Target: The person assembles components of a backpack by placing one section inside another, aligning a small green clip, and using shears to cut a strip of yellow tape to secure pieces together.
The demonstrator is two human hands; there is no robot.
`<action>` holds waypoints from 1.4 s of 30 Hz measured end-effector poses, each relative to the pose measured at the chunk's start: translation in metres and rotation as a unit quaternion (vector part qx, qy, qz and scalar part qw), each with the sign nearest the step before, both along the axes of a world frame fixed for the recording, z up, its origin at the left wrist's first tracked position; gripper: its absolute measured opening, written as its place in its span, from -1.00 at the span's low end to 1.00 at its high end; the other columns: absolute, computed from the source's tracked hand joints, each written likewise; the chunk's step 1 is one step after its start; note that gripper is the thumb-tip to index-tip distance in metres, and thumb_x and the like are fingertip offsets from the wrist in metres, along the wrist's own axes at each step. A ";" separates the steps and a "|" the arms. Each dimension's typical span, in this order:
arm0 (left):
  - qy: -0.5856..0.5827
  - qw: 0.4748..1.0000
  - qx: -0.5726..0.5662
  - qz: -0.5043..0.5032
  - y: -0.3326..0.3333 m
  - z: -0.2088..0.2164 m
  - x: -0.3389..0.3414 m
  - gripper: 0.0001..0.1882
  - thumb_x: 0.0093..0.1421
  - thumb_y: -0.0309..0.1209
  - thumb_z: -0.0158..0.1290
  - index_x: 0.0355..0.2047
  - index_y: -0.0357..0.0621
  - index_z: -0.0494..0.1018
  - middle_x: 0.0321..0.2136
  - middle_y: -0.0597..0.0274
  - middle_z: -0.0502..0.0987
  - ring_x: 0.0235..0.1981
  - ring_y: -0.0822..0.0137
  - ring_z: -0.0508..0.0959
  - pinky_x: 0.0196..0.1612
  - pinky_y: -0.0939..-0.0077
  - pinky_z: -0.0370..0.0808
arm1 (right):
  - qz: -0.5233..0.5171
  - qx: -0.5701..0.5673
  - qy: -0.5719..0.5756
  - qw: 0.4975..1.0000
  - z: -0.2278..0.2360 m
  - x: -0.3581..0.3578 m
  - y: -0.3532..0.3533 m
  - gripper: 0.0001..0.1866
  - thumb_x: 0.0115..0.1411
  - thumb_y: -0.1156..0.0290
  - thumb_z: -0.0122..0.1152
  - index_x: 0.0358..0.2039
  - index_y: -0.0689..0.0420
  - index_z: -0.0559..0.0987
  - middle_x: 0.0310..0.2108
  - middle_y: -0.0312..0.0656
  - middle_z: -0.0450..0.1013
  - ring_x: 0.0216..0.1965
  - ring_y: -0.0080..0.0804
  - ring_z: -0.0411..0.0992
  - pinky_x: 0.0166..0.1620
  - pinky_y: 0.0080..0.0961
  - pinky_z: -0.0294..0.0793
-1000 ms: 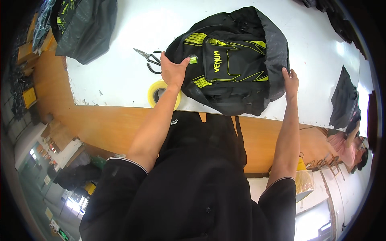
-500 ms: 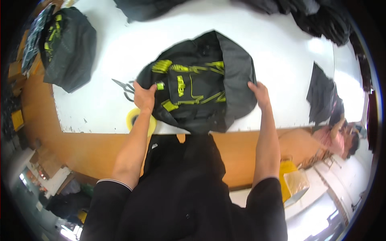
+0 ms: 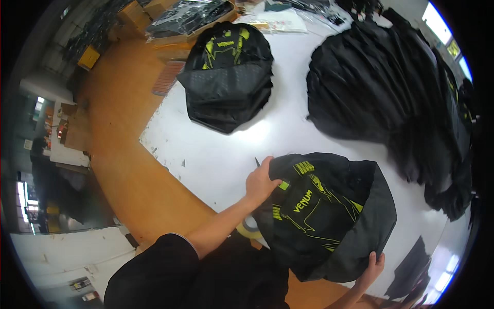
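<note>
Before me is a black backpack (image 3: 303,226) with yellow-green trim and lettering, its grey-black side folded over the front along the right. My left hand (image 3: 261,183) grips its upper left edge, thumb on top beside a small green tag. At the lower right edge, my right hand (image 3: 373,268) pinches the folded cloth, its fingers partly hidden underneath. A scissor tip (image 3: 257,161) pokes out by my left hand; the rest is covered. Partly under the bag and my left forearm lies a yellow tape roll (image 3: 249,228).
A similar black backpack (image 3: 229,92) lies farther off on the white table (image 3: 206,154). To the far right rises a large heap of black bags (image 3: 370,87). A dark cloth piece (image 3: 410,270) rests at lower right. Plastic-wrapped goods (image 3: 190,20) sit in a box beyond the table.
My view has swung left, bringing the second backpack and the heap further into sight. Both hands keep hold of the bag, which now appears tilted and lower right in view.
</note>
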State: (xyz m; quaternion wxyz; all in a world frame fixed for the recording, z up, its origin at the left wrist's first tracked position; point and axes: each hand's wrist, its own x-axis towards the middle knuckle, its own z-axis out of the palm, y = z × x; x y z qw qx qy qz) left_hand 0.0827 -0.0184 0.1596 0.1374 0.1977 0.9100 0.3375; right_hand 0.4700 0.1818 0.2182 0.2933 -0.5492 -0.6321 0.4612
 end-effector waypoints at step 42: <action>0.474 0.873 0.069 -0.087 0.018 0.783 0.824 -0.57 0.03 -0.46 0.14 -0.03 -0.15 0.42 0.07 0.03 0.40 0.10 0.02 0.39 0.13 0.16 0.32 | 0.143 -0.395 0.202 0.885 0.631 0.824 -0.221 -0.60 0.29 0.18 0.11 -0.07 0.29 0.41 -0.22 -0.16 0.39 -0.28 -0.34 0.50 -0.23 -0.45 0.56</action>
